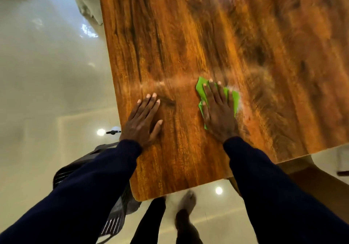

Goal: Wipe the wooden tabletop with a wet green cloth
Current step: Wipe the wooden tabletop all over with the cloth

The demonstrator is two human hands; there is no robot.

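- Green cloth (201, 89) lies flat on the wooden tabletop (188, 36), in the near half of the top, a bit right of the middle of the view.
- Right hand (217, 109) lies palm down on top of the cloth, fingers straight and close together, pressing it to the wood; no curl, no pinch.
- Cloth shows on both sides of that hand: a pointed corner at the far left beside the fingertips, a strip along the little-finger side, and a small bit by the thumb. The middle of the cloth is hidden under the palm.
- Left hand (143, 119) rests flat on bare wood, left of the cloth and apart from it, fingers straight, thumb spread toward the right; it holds nothing.
- Left hand sits near the tabletop's left edge.
- Pale hazy streak (170, 81) runs leftward over the wood from the cloth's far corner, passing just beyond the left fingertips; a pale smear (240, 109) touches the cloth's right edge.
- Both arms wear dark navy sleeves (264, 187).
- Glossy cream floor (47, 74) lies left of and below the table; a white curtain (88, 2) hangs by the far left corner.
- Dark mesh object (113, 223) shows under the left sleeve, kind unclear; a blurred bare foot (186, 200) stands on the floor below the near edge.
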